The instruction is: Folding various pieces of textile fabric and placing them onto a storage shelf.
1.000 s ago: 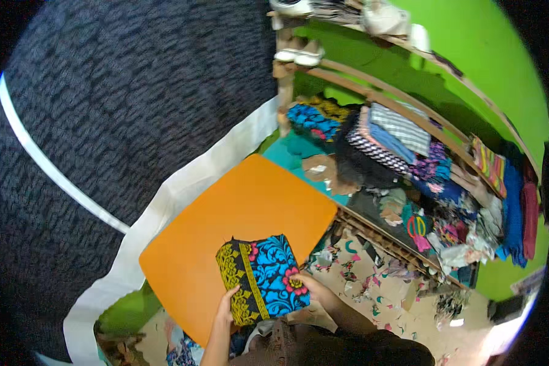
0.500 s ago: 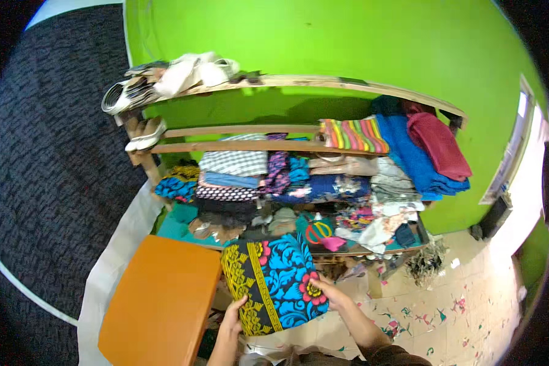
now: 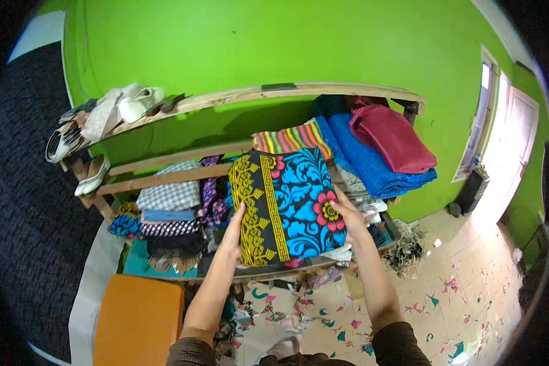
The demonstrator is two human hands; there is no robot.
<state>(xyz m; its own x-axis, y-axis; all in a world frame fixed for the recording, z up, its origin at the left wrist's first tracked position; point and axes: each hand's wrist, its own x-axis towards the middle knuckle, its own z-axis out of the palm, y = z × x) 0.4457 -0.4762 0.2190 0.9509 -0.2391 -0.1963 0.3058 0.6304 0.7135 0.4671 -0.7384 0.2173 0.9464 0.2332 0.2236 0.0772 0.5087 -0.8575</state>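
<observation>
Between my two hands I hold up a folded patterned cloth (image 3: 293, 207), black with blue leaves, pink-red flowers and a yellow border. My left hand (image 3: 232, 238) grips its left edge by the yellow border. My right hand (image 3: 349, 218) grips the right edge, thumb near a flower. The cloth hangs in front of the wooden rack (image 3: 171, 177) and hides part of its shelves. Just behind its top lies a striped multicoloured cloth (image 3: 293, 139). Right of that, a folded blue cloth (image 3: 354, 146) lies under a dark red cloth (image 3: 393, 137).
Checked fabric (image 3: 168, 192) and other folded cloths fill the rack's left. Pale shoes (image 3: 93, 175) sit at its left end, white items (image 3: 119, 110) on the top rail. An orange panel (image 3: 137, 320) stands at the lower left. Fabric scraps litter the tiled floor (image 3: 421, 317).
The patterned cloth has been raised from low in front of the rack to the level of its shelves, both arms stretched further forward. The view has shifted to the right.
</observation>
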